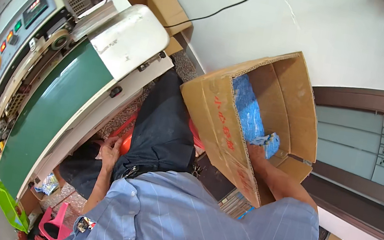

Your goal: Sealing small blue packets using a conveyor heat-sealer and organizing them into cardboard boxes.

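Around stand one green-belted machine (pixel 56 110), one lime-green tray (pixel 10 206) and one big carton (pixel 212 118), its wall between the hands. Inside it, the right hand (pixel 256 154) meets one blue-and-white packet (pixel 265 139); the left hand (pixel 109 152) curls beside one orange-red object (pixel 126 143); I cannot tell either's grip.

The plastic (pixel 246 101) just past the right hand (pixel 256 153) is bright blue with shiny white streaks. The small packet (pixel 266 139) right by those fingers is blue and white. The box (pixel 214 108) around that hand is brown, with red marks on its side. Beside the left hand (pixel 109 151) is a round orange-red thing (pixel 126 143). The pants (pixel 162 130) between the hands are black. The shirt (pixel 171 213) behind both hands is blue-grey with thin, pale crossing lines. Left of the left hand, the belt (pixel 49 121) is plain dark green.
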### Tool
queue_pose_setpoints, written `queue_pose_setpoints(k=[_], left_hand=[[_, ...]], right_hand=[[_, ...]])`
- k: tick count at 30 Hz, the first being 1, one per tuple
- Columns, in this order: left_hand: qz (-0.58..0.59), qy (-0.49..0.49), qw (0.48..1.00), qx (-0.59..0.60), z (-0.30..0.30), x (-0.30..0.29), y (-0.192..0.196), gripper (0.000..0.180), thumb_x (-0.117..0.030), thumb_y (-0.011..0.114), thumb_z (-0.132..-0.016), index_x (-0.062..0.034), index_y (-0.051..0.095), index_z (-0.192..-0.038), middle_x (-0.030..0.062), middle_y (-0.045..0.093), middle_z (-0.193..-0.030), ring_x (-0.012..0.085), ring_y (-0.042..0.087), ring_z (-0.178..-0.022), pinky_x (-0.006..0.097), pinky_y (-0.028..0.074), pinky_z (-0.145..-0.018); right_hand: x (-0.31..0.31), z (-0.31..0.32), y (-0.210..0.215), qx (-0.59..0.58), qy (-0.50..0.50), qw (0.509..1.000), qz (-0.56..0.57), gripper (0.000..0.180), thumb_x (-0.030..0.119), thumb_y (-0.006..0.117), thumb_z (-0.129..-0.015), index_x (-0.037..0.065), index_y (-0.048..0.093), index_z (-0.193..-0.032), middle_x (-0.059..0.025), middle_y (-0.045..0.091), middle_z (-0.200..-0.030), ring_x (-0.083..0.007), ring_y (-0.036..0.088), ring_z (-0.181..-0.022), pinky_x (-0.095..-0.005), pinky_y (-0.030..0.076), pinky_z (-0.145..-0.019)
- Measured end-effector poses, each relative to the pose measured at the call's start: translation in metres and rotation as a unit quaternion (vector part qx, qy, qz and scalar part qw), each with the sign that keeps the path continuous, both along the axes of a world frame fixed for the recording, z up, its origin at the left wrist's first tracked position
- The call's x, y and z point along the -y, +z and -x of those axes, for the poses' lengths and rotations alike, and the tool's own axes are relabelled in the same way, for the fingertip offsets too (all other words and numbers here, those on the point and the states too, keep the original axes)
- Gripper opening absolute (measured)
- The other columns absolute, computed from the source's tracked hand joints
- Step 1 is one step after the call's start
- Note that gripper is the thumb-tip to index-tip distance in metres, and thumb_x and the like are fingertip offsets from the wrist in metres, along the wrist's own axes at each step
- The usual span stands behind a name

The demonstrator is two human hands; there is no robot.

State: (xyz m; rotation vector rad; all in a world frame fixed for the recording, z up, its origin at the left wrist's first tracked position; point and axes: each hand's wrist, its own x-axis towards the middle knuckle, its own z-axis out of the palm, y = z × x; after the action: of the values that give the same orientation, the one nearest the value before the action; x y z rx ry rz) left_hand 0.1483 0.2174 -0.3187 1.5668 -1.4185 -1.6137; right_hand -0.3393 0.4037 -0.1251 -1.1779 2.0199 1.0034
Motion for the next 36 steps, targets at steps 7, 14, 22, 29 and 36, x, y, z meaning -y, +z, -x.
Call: queue_pose_setpoints(k=[7,14,22,29,36], left_hand=[[-0.020,0.012,0.999,-0.032,0.013,0.015,0.068,0.026,-0.016,0.069,-0.093,0.0041,0.065,-0.110,0.0110,0.070,-0.100,0.0157,0.065,-0.093,0.029,0.051,-0.084],[0.258,-0.127,0.938,-0.192,0.101,0.081,0.318,0.095,-0.014,0.088,-0.072,-0.0043,0.033,-0.149,0.0159,0.048,-0.145,0.0274,0.049,-0.131,0.041,0.042,-0.109],[0.200,-0.161,0.938,-0.232,0.084,0.098,0.350,0.082,-0.011,0.088,-0.068,0.0015,0.045,-0.136,0.0139,0.056,-0.133,0.0216,0.056,-0.121,0.035,0.045,-0.103],[0.161,0.120,0.911,-0.360,0.042,0.093,0.311,0.055,-0.007,0.085,-0.073,-0.0016,0.055,-0.118,0.0060,0.066,-0.109,0.0134,0.063,-0.098,0.031,0.053,-0.088],[0.386,0.133,0.874,-0.262,0.087,0.192,0.308,0.069,-0.023,0.082,-0.077,0.0004,0.043,-0.129,0.0162,0.060,-0.113,0.0261,0.061,-0.105,0.039,0.050,-0.091]], right_hand=[[0.111,0.018,0.141,-0.056,0.003,0.998,0.037,0.067,0.038,0.084,-0.060,0.003,0.060,-0.113,-0.0190,0.071,-0.096,-0.0359,0.069,-0.095,-0.0457,0.055,-0.083],[0.203,-0.091,0.320,-0.011,0.133,0.928,0.348,0.050,0.016,0.079,-0.056,0.004,0.056,-0.099,-0.0219,0.065,-0.081,-0.0433,0.063,-0.079,-0.0461,0.050,-0.069],[0.315,-0.257,0.293,0.273,0.436,0.831,0.213,0.051,0.018,0.081,-0.060,0.003,0.056,-0.102,-0.0222,0.066,-0.087,-0.0427,0.064,-0.084,-0.0460,0.051,-0.074],[0.368,-0.267,0.227,0.616,0.192,0.711,0.279,0.087,0.030,0.088,-0.067,0.002,0.045,-0.137,-0.0128,0.060,-0.122,-0.0244,0.057,-0.115,-0.0373,0.046,-0.097],[0.373,-0.277,0.184,0.709,0.010,0.562,0.426,0.075,0.021,0.088,-0.072,0.000,0.048,-0.132,-0.0074,0.065,-0.115,-0.0161,0.061,-0.107,-0.0350,0.049,-0.097]])
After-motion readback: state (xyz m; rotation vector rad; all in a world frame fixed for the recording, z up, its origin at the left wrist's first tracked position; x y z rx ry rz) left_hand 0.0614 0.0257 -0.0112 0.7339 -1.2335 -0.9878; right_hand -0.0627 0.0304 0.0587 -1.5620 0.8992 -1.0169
